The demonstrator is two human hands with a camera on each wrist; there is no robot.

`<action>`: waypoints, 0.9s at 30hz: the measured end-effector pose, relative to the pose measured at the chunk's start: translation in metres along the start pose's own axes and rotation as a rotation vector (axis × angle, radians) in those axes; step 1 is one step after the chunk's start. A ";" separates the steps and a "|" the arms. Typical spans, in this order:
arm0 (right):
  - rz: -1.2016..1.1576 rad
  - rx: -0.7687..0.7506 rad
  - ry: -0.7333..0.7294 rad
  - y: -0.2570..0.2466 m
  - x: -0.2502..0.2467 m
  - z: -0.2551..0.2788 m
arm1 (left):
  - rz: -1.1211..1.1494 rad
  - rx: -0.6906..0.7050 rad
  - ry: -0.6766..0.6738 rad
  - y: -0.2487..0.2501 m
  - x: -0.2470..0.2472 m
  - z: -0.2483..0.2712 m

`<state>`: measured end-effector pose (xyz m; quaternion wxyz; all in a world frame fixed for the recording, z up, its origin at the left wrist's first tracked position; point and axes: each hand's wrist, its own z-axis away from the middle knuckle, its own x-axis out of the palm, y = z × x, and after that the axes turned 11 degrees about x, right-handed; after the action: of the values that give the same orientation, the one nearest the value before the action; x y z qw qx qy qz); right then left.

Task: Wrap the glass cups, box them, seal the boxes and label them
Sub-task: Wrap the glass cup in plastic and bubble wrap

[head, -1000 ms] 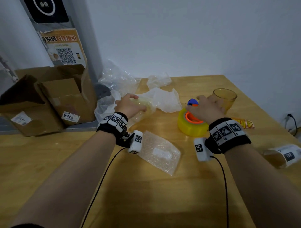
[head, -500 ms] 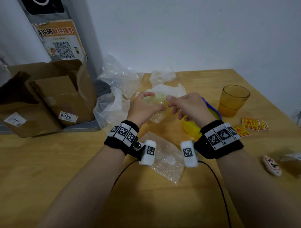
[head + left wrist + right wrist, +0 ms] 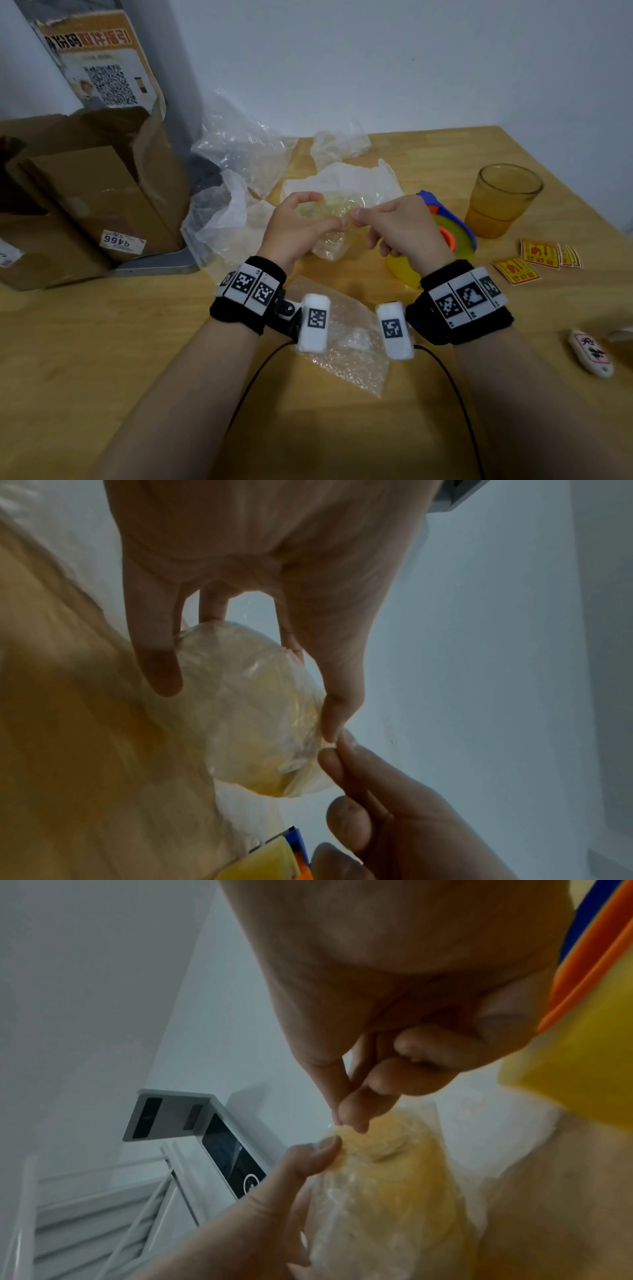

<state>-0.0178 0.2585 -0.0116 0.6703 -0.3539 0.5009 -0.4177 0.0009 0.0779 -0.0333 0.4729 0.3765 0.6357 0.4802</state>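
- Since a second ago, right hand (image 3: pixel 400 229) has left the yellow tape roll with orange core (image 3: pixel 445 246) and joined the left hand (image 3: pixel 294 233).
- Left fingers curl round the plastic-wrapped yellowish glass cup (image 3: pixel 253 723), lifted above the wooden table (image 3: pixel 102 342).
- Right thumb and forefinger pinch the wrap at the cup's end.

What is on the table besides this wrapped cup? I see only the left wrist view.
Observer: A second glass cup, not wrapped, stands upright at the far right of the table.
Operator: Is any box ready?
Observer: Yes, open cardboard boxes stand at the left side.
Operator: And labels?
Observer: Orange stickers lie flat on the table, on the near side of the bare cup.
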 end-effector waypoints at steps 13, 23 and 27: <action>0.438 0.004 0.201 -0.001 -0.009 -0.018 | -0.068 0.037 0.012 -0.004 0.003 0.001; 0.215 0.018 -0.001 0.012 -0.005 -0.023 | -0.242 0.073 -0.035 -0.009 0.005 0.003; 0.309 0.011 -0.025 0.017 -0.011 -0.024 | -0.304 0.089 -0.048 -0.011 0.005 0.003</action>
<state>-0.0394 0.2736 -0.0288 0.7348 -0.2742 0.5385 -0.3081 0.0023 0.0803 -0.0456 0.5381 0.3080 0.6944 0.3652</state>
